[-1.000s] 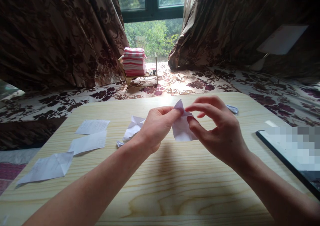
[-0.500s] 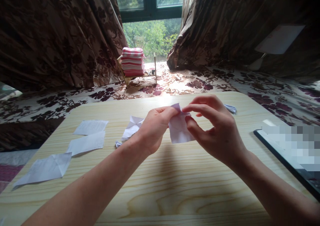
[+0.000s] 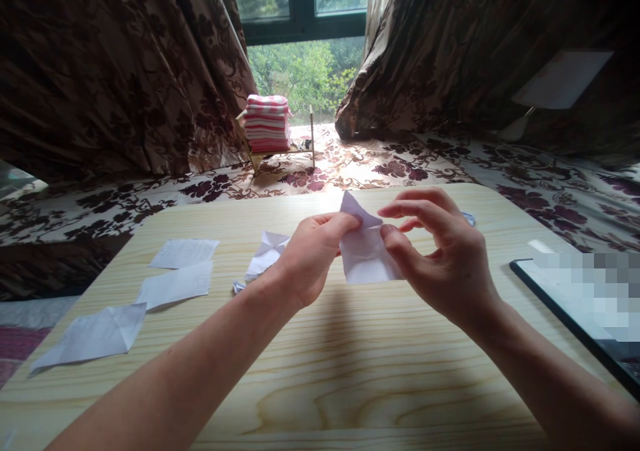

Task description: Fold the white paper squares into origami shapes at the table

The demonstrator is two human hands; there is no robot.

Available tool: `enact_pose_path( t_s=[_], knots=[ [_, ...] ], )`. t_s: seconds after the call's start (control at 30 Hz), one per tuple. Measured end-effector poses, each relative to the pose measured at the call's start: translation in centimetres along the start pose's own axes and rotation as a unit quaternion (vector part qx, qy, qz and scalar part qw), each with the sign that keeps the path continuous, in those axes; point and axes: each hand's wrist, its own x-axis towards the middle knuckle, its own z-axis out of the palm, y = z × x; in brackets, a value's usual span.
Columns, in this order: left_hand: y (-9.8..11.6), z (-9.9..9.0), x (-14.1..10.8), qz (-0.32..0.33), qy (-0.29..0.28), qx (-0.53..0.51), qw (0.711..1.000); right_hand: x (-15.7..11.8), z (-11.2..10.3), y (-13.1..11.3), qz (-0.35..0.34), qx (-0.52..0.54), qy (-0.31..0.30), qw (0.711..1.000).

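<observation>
Above the middle of the table I hold a small white sheet of paper (image 3: 367, 258) with a folded flap along its top. Gripping its left side is my left hand (image 3: 320, 251), the thumb pressed on the fold. My right hand (image 3: 440, 258) is at the right side, thumb and fingertips in a loose pinch around the flap's end. A creased white paper (image 3: 265, 254) lies beside my left wrist, partly hidden by it. A small crumpled paper piece (image 3: 239, 286) is just left of that.
Several flat paper sheets (image 3: 183, 254) lie on the wooden table's (image 3: 320, 371) left side. A dark-edged tablet-like device (image 3: 575, 318), partly blurred out, sits at the right. Behind are a small stand with folded pink-striped cloths (image 3: 267, 123), a lamp (image 3: 563, 78) and curtains (image 3: 190, 71).
The top flap of the paper now stands up higher and spreads wider beside my left thumb. My right hand has shifted slightly right; my left hand keeps its grip.
</observation>
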Motion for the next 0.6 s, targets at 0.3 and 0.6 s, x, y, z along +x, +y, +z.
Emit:
enact_pose_path(
  t_s=[0.3, 0.6],
  knots=[
    [0.04, 0.16, 0.08, -0.009, 0.022, -0.025, 0.999, 0.05, -0.11, -0.03, -0.025, 0.010, -0.011, 1.000],
    [0.03, 0.24, 0.08, -0.005, 0.032, -0.027, 0.999, -0.04, 0.06, -0.03, -0.043, -0.005, -0.024, 0.999]
  ],
)
